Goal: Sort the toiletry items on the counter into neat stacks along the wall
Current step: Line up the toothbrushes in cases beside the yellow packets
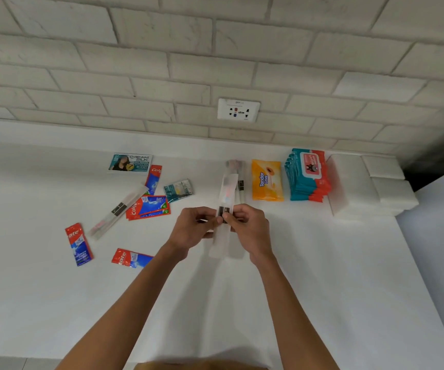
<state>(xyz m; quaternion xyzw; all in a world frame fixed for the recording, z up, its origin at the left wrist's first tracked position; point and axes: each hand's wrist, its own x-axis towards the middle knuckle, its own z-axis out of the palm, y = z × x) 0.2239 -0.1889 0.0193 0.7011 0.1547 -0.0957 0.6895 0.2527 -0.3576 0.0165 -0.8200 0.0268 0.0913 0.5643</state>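
**Both hands on a toothbrush pack, centre counter**

- Left hand and right hand: both pinch the same toothbrush pack at its black label band, thumbs and fingertips curled in on it from either side. Nothing else is held.
- The pack is a long translucent sleeve. It points away from me toward the wall, far end tilted slightly right. Can't tell if the near end touches the counter.
- Second toothbrush pack lies just behind and right of the held one, partly covered by it, next to the orange Tender Love wipes pack.
- Right of that: stack of teal wipes packs, then white blocks in the corner, all close to the wall.
- Left side is loose:
  - Third toothbrush pack lies diagonal.
  - Pair of Colgate sachets overlap each other beside it.
  - Upper Colgate sachet sits just above them.
  - Far-left Colgate sachet and near Colgate sachet lie apart, closer to me.
- Cream Silk sachet lies flat near the wall.
- Small teal sachet sits between the Colgate group and the held pack.
- Outlet is on the wall above.
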